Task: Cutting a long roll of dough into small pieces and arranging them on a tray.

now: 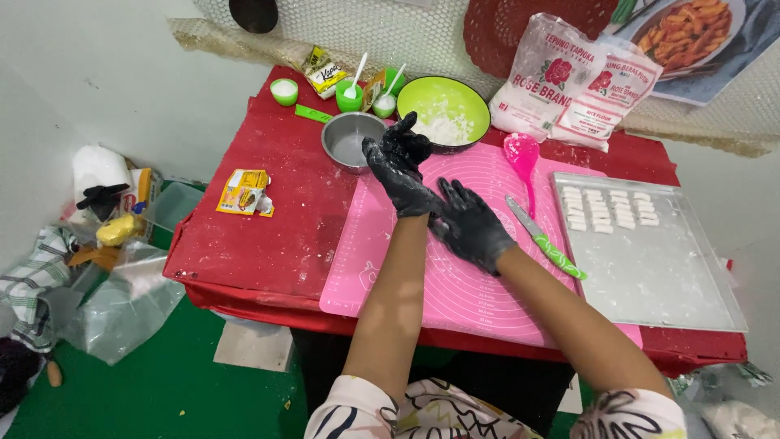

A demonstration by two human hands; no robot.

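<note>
A: Quick pass, near to far, everything off the pink mat. Hands?

B: Both in black gloves, over the mat's middle. Right hand lies flat on the mat, fingers spread wide, holding nothing I can see. Left hand sits just beyond it, toward the mat's far-left edge, fingers curled loosely. Can't tell if there's anything inside it.

A: Dough?

B: White dough sits in the green bowl just past the mat's far edge, right by the left fingertips. Steel bowl is left of that.

A: Right of the mat?

B: Green-handled knife on the mat's right part, pink spoon beyond it, then the floured tray with small cut white pieces in rows at its far end.

A: Tip for the step?

B: My judgement: keep the gloves floured, take a small lump, roll with an even flat palm, stay clear of the knife.

A: Far back?

B: Two flour bags, little green cups.
</note>
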